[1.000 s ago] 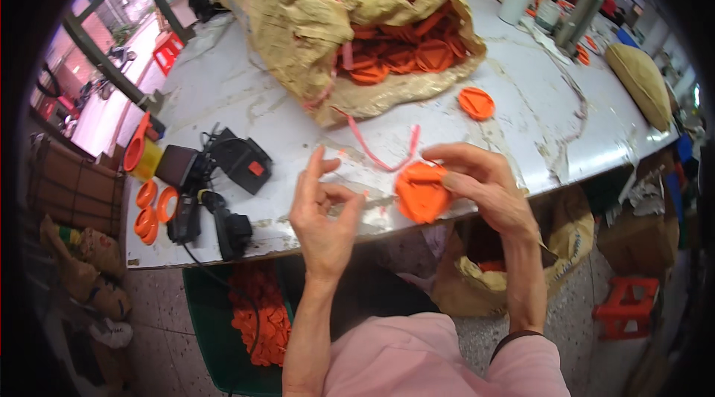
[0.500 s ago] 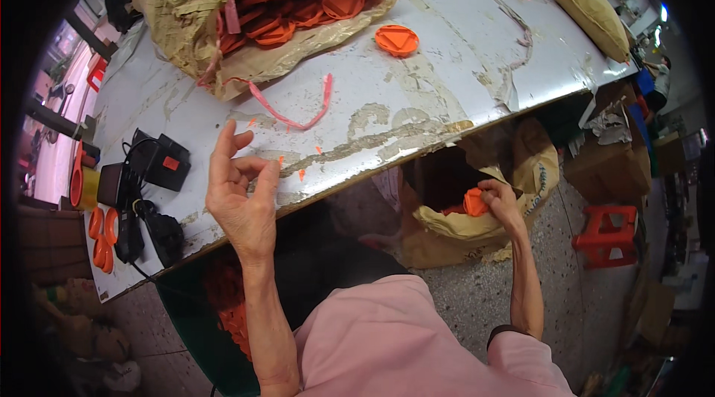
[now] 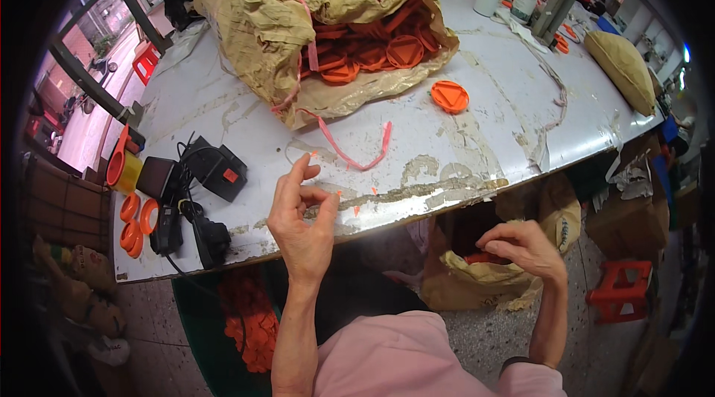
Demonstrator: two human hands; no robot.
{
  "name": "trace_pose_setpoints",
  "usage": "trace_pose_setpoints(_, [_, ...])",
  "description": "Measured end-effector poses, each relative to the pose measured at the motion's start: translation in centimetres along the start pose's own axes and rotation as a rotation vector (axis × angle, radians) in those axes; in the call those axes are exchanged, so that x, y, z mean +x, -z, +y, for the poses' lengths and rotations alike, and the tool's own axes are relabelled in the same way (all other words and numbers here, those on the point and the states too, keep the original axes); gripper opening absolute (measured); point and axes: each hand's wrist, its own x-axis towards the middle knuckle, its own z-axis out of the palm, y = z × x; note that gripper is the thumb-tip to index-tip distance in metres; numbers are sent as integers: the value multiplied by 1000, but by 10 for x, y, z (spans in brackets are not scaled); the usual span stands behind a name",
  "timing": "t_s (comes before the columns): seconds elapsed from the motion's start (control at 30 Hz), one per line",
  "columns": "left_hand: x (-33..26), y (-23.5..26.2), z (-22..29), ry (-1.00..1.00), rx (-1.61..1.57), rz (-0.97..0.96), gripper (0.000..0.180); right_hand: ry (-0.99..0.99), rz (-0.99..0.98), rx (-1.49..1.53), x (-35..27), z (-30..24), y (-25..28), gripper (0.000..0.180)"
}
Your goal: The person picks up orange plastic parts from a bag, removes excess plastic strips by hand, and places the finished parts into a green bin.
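My left hand (image 3: 302,229) hovers at the table's near edge, palm up and fingers loosely bent and apart, with nothing visible in it. Tiny orange scraps (image 3: 356,211) lie by its fingertips. Over the mouth of an open paper sack (image 3: 477,281) below the table edge is my right hand (image 3: 525,249), its fingers loosely curved and apart from the thumb. Orange pieces (image 3: 482,257) show inside that sack under the hand. A round orange disc (image 3: 449,97) with a triangular middle lies on the table. Behind it, a large crumpled sack (image 3: 253,32) holds many darker red-orange discs (image 3: 404,51).
A pink ribbon (image 3: 354,162) trails from the large sack. Black power adapters with cables (image 3: 216,168) and orange rings (image 3: 130,233) sit at the table's left end. Below left is a green bin (image 3: 195,330) with orange pieces. A red stool (image 3: 622,289) stands on the right.
The orange disc has left my right hand, which is now above the sack with looser fingers. My left hand keeps its pose. The whole view has shifted, moving the scene rightward and down.
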Motion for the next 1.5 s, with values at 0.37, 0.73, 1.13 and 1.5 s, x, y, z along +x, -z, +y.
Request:
trace_pose_setpoints(0.37, [-2, -3, -5, -54, 41, -11, 54, 591, 652, -603, 180, -42, 45, 45])
trace_pose_setpoints(0.73, [2, -1, -4, -54, 80, -12, 53, 388, 134, 130, 171, -91, -5, 23])
trace_pose_setpoints(1.13, [3, 2, -2, -49, -125, 23, 20, 92, -674, 505, 171, -113, -62, 31])
trace_pose_setpoints(1.5, [8, 0, 11, 243, -364, 82, 30, 318, -517, 333, 169, -108, -66, 28])
